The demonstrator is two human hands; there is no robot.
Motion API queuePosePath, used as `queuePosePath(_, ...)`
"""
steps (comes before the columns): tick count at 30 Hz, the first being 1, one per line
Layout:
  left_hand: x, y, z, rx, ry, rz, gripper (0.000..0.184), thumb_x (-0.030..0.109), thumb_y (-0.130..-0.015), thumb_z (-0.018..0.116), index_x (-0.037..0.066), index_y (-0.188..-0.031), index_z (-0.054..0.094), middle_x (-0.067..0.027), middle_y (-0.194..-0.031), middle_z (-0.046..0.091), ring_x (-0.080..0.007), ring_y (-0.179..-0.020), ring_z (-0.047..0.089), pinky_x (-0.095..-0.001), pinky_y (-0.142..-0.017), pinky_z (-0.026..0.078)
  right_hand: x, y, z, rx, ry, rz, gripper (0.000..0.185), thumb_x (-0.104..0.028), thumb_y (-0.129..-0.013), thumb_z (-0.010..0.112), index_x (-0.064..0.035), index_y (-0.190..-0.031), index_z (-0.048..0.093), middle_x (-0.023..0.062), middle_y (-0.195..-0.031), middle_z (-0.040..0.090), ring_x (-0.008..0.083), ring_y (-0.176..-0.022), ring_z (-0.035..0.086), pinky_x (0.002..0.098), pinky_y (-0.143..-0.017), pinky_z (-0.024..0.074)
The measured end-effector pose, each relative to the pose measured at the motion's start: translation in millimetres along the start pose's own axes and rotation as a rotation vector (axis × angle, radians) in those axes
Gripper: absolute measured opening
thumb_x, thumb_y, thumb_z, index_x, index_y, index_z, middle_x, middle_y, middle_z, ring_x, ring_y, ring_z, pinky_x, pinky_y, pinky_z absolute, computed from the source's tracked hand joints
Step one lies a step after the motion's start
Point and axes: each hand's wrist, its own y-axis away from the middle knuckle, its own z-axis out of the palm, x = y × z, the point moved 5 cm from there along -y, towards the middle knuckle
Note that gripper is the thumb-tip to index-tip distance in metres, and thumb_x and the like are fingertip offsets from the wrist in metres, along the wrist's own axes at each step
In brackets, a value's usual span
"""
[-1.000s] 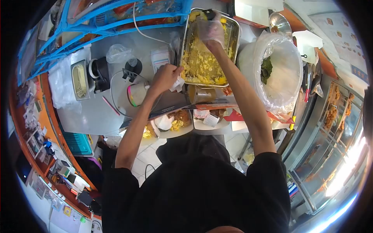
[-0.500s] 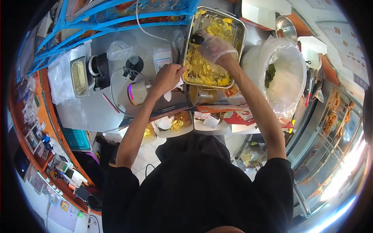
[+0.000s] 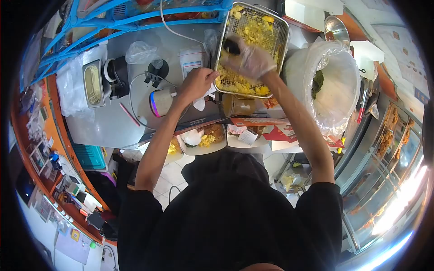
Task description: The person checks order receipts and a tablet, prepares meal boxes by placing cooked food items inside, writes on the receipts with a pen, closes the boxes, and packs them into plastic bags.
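Observation:
A metal mesh-lined tray point(image 3: 283, 34) at the top middle holds crumbled scrambled egg point(image 3: 260, 31). My right hand point(image 3: 255, 61), in a clear plastic glove, is over the egg and closed around a black-handled utensil point(image 3: 232, 45). The working end of that utensil is hidden by the hand and egg. My left hand point(image 3: 198, 84) is bare, its fingers curled at the tray's left rim and appearing to grip it. Below the tray lies a jar with brownish contents point(image 3: 238, 106). Paper boxes with food point(image 3: 207, 137) line the near counter edge.
A large plastic-lined tub point(image 3: 337, 90) stands right of the tray. To the left are a cup-like container point(image 3: 161, 103), a cable, a black stand point(image 3: 157, 72) and a small metal pan point(image 3: 93, 86). A blue rack point(image 3: 131, 22) borders the upper left.
My gloved right hand has shifted slightly right, and the black handle is tilted differently. My left hand stays at the tray's rim. The whole view has moved slightly.

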Motion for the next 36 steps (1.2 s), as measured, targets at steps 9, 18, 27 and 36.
queuePosePath(9, -1, 0, 2, 0.015, 0.025, 0.043, 0.044, 0.031, -0.098, 0.054, -0.006, -0.074, 0.060, -0.0232, -0.056, 0.051, -0.0401, -0.054, 0.051, -0.0448, -0.055, 0.038, -7, 62, 43, -0.227, 0.122, 0.048, 0.051, -0.053, -0.088, 0.059, -0.0182, -0.126, 0.050, 0.0182, -0.079, 0.068, 0.0345, -0.072, 0.067, 0.0439, -0.059, 0.0511)
queuePosePath(18, -3, 1, 4, 0.012, -0.005, 0.020, 0.051, 0.037, -0.099, 0.053, -0.006, -0.071, 0.056, -0.0185, -0.053, 0.044, -0.0238, -0.049, 0.041, -0.0426, -0.056, 0.037, 51, 78, 1, -0.158, -0.571, 0.300, 0.035, -0.033, -0.090, 0.065, -0.0040, -0.109, 0.065, 0.0104, -0.089, 0.068, 0.0196, -0.072, 0.062, 0.0328, -0.069, 0.0490)
queuePosePath(27, 25, 41, -33, 0.101, 0.153, 0.081, 0.033, 0.029, -0.096, 0.058, -0.002, -0.093, 0.069, -0.0105, -0.071, 0.067, -0.0142, -0.063, 0.062, -0.0313, -0.062, 0.048, -8, 177, -51, 0.013, -1.180, 0.782, 0.039, -0.031, -0.090, 0.068, 0.0013, -0.110, 0.062, 0.0021, -0.077, 0.057, 0.0155, -0.068, 0.053, 0.0317, -0.061, 0.0455)
queuePosePath(36, 143, 171, -60, 0.100, 0.668, 0.369, 0.065, 0.001, -0.087, 0.056, -0.012, -0.145, 0.027, -0.0187, -0.147, 0.039, -0.0229, -0.128, 0.048, -0.0342, -0.108, 0.037, 42, 406, 8, 0.676, -1.426, 1.081, 0.032, -0.042, -0.091, 0.064, -0.0113, -0.098, 0.057, -0.0025, -0.059, 0.047, 0.0101, -0.043, 0.041, 0.0262, -0.043, 0.0325)
